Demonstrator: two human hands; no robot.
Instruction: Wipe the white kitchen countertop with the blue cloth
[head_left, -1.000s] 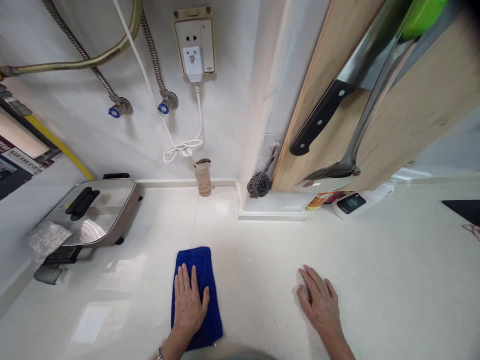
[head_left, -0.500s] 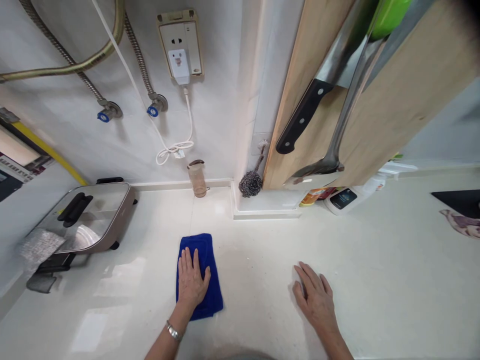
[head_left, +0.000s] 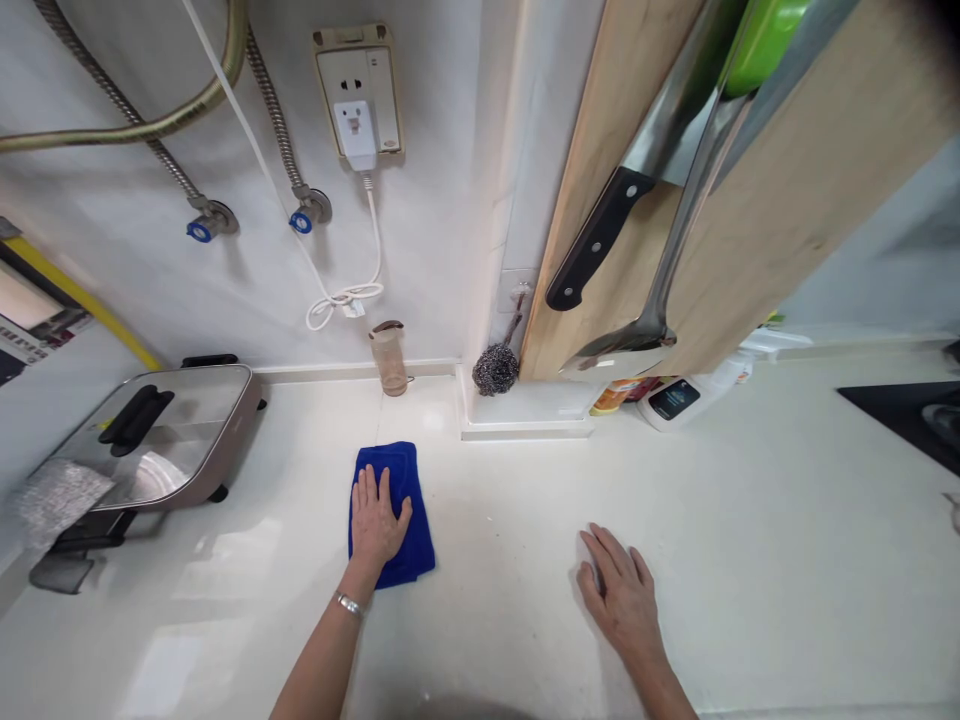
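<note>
A folded blue cloth (head_left: 411, 535) lies on the white counter (head_left: 495, 610), left of the middle. My left hand (head_left: 377, 520) rests flat on top of it, fingers stretched out and thumb apart, a silver bracelet at the wrist. Well to the right, my right hand (head_left: 619, 590) lies on the bare counter with its fingers spread and slightly bent, holding nothing. Behind the cloth, a brownish see-through cup (head_left: 389, 360) stands against the wall.
An electric pan (head_left: 180, 430) with a glass lid stands at the left. A steel scourer (head_left: 496, 369) hangs at the wall corner beside a wooden board (head_left: 795, 220) with a knife (head_left: 600, 240). Behind the board stands a white bottle (head_left: 686, 400); a black hob (head_left: 907, 410) is far right.
My left hand and the blue cloth have moved a little away from me, toward the wall. My right hand stays nearly where it was. The view has shifted slightly to the right.
</note>
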